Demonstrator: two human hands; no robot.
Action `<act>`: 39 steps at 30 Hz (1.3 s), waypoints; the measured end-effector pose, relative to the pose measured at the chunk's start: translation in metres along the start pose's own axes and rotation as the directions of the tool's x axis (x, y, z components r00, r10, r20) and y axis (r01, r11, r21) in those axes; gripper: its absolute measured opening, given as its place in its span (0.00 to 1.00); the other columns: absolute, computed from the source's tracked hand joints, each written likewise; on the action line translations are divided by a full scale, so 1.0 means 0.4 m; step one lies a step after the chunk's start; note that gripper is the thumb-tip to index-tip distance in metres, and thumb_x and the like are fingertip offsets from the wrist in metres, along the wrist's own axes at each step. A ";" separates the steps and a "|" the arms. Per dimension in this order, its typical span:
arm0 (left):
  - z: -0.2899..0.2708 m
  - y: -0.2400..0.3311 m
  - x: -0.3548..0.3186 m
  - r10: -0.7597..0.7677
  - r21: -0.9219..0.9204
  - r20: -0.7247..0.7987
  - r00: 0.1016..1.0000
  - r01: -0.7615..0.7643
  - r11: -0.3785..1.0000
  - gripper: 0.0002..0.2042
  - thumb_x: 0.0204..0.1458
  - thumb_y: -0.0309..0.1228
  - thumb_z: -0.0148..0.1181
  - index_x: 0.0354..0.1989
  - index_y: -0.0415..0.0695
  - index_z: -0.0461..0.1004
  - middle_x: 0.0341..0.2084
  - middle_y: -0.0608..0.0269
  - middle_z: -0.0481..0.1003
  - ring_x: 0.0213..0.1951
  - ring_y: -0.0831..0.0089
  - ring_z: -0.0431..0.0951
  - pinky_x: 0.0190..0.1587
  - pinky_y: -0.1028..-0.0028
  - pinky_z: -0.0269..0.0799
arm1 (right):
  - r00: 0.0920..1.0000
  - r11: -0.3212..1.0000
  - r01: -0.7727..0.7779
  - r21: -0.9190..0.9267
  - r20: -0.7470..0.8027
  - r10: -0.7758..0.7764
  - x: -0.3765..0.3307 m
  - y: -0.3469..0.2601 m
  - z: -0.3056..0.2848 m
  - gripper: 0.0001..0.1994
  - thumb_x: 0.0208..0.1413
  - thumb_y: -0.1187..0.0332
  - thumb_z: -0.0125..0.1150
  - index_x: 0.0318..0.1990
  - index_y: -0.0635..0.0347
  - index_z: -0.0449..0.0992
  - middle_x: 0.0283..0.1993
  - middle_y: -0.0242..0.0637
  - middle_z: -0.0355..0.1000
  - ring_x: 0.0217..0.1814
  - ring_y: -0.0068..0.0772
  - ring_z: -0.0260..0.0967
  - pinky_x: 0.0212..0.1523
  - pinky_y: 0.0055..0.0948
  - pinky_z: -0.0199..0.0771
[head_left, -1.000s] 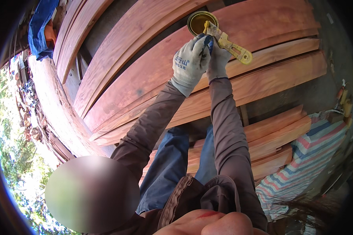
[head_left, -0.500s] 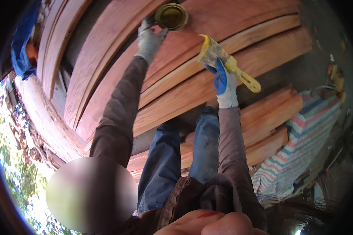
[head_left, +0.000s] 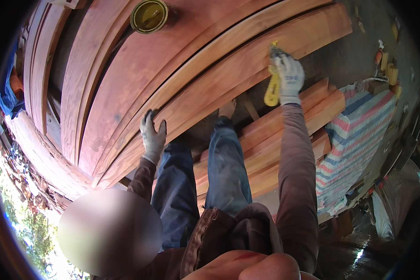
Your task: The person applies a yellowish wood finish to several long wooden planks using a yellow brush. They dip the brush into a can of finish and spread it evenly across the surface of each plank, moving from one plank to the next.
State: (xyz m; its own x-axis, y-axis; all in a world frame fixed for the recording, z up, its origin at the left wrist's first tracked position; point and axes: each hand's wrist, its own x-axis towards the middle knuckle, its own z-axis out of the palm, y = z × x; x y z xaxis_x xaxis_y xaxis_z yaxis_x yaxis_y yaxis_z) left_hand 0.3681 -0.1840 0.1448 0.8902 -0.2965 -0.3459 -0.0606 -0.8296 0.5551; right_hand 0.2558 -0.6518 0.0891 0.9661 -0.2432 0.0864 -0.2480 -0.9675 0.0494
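Note:
My right hand [head_left: 290, 77], in a white glove with blue, is closed round a wide paintbrush [head_left: 272, 88] with a yellow handle. The brush head is mostly hidden behind my fingers; its yellowed tip meets the upper face of the reddish plank [head_left: 247, 63] nearest me. My left hand [head_left: 152, 136], gloved too, is open with fingers apart, at the near edge of that plank toward its left end. Whether it touches the wood I cannot tell. An open round tin [head_left: 149, 17] of yellowish-brown liquid stands on the wide reddish board [head_left: 121, 88] farther off.
More long boards [head_left: 91, 60] lie side by side at the left. Behind my legs are stacked timbers [head_left: 266, 140]. A striped woven sheet [head_left: 359, 135] covers something at the right. A pale log [head_left: 46, 158] and a blue cloth [head_left: 7, 88] lie at the far left.
My left hand has left the tin and drawn back toward me. My right hand has carried the brush rightward and forward onto the plank. The view has shifted.

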 end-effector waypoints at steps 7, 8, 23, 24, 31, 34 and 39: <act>0.015 -0.011 -0.221 -0.032 0.109 0.178 0.983 0.013 0.994 0.20 0.50 0.27 0.62 0.53 0.45 0.72 0.55 0.46 0.70 0.58 0.48 0.68 0.60 0.58 0.65 | 0.988 0.870 -0.151 0.470 0.090 0.123 -0.078 -0.142 0.016 0.11 0.57 0.67 0.57 0.46 0.51 0.78 0.51 0.35 0.75 0.49 0.39 0.74 0.52 0.40 0.73; 0.005 -0.016 -0.255 -0.021 0.111 0.188 0.982 0.000 0.994 0.19 0.50 0.27 0.62 0.53 0.44 0.72 0.54 0.46 0.70 0.57 0.48 0.69 0.59 0.58 0.66 | 0.961 0.793 -0.276 0.543 0.177 0.213 -0.078 -0.128 0.019 0.11 0.58 0.67 0.57 0.47 0.52 0.77 0.50 0.35 0.75 0.48 0.39 0.74 0.51 0.39 0.74; -0.087 -0.116 -0.479 -0.163 -0.050 0.467 0.869 0.209 0.977 0.11 0.52 0.27 0.58 0.44 0.41 0.76 0.42 0.49 0.76 0.44 0.51 0.77 0.48 0.61 0.74 | 0.950 0.915 -0.311 0.257 0.094 0.296 -0.012 -0.175 0.077 0.16 0.59 0.66 0.52 0.54 0.42 0.76 0.55 0.25 0.74 0.52 0.29 0.75 0.51 0.27 0.75; -0.095 -0.125 -0.465 -0.117 -0.041 0.465 0.877 0.153 0.987 0.11 0.52 0.27 0.58 0.44 0.41 0.76 0.42 0.49 0.76 0.44 0.51 0.77 0.48 0.61 0.74 | 0.953 0.929 -0.300 0.217 0.103 0.283 -0.021 -0.213 0.073 0.15 0.59 0.66 0.52 0.53 0.42 0.76 0.55 0.25 0.74 0.52 0.29 0.75 0.50 0.28 0.76; -0.197 -0.219 -0.437 -0.024 -0.031 0.453 0.891 0.042 0.999 0.11 0.51 0.29 0.59 0.43 0.41 0.76 0.42 0.52 0.77 0.44 0.51 0.77 0.47 0.61 0.74 | 0.956 0.905 -0.290 0.312 0.048 0.290 -0.135 -0.587 0.066 0.14 0.56 0.66 0.56 0.50 0.44 0.77 0.49 0.30 0.75 0.46 0.36 0.75 0.44 0.34 0.77; -0.225 -0.269 -0.460 -0.066 -0.063 0.463 0.884 0.107 0.992 0.12 0.51 0.29 0.59 0.44 0.42 0.76 0.42 0.52 0.77 0.45 0.51 0.77 0.48 0.61 0.73 | 0.876 0.706 -0.483 0.518 0.277 0.396 -0.169 -0.768 0.031 0.15 0.56 0.69 0.54 0.51 0.46 0.76 0.51 0.32 0.74 0.47 0.39 0.74 0.45 0.36 0.76; -0.245 -0.313 -0.529 -0.032 -0.004 0.530 0.847 0.040 0.999 0.13 0.51 0.32 0.58 0.44 0.43 0.76 0.43 0.52 0.77 0.46 0.51 0.77 0.49 0.60 0.73 | 0.894 0.655 -0.406 0.638 0.426 0.139 -0.305 -1.038 -0.085 0.13 0.62 0.62 0.52 0.50 0.54 0.76 0.49 0.40 0.75 0.45 0.42 0.74 0.47 0.36 0.74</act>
State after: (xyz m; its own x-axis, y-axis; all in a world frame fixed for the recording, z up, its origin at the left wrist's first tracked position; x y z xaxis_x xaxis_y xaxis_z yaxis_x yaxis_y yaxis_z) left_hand 0.2315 0.0291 0.2227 0.5170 -0.4757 -0.7117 -0.0235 -0.8390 0.5437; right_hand 0.2385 -0.2180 0.0917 0.8597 -0.3815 -0.3397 -0.5086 -0.5787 -0.6375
